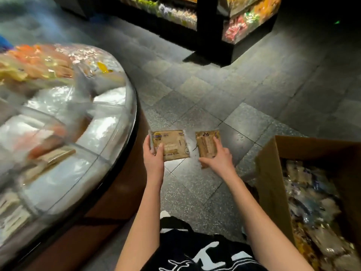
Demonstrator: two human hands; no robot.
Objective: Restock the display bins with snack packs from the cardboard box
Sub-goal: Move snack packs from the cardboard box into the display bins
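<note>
At the centre of your view, above the tiled floor (240,98), you hold one snack pack in each hand. Your left hand (153,157) grips the left pack (173,143), a flat tan pack in clear wrap, by its near left corner: thumb on the top face, fingers curled round the left edge. Your right hand (218,155) grips the right pack (205,147), a narrower tan one, along its near right side, fingers curled over it. The two packs are near each other but apart, and neither touches a container.

At 4 o'clock the cardboard box (271,173) stands open on the floor. It holds a loose heap of boxed packs (316,212) in clear and tan wrappers, lying in no order; their labels cannot be read.

At 9 o'clock is the round display (128,106), with a clear curved wall and clear dividers forming wedge-shaped bins. This area is blurred. The far bins hold orange and yellow packets (35,61); nearer bins hold pale, clear-wrapped packs (48,155), kind not discernible.

At 12 to 1 o'clock a dark shelving unit (211,40) carries lit bins of mixed coloured sweets (242,24).
</note>
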